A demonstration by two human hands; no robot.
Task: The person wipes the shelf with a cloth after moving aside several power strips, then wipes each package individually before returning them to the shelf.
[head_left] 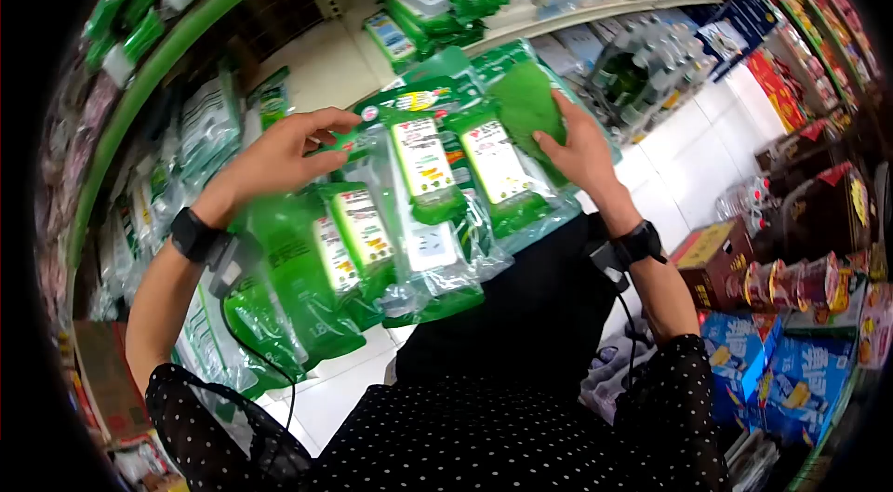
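Note:
Green plastic packets with white printed labels spread across my lap and the shelf edge, among them a labelled packet [425, 157] in the middle and another labelled packet [498, 162] to its right. My right hand [579, 143] grips a plain green packet [523, 106], its thumb on the near face. At the left, my left hand [296, 150] hovers over the packets with thumb and fingers apart, holding nothing. Below it lie a large green packet [288, 259] in clear wrap and a smaller labelled packet [361, 222].
Behind, a shelf [595, 13] bears stacked flat packs and a green pile [433, 4]. Grouped clear bottles [646, 69] stand at the right on white floor tiles [670, 148]. A cardboard box [712, 255] and blue snack bags [791, 371] sit lower right. More packets hang along the left.

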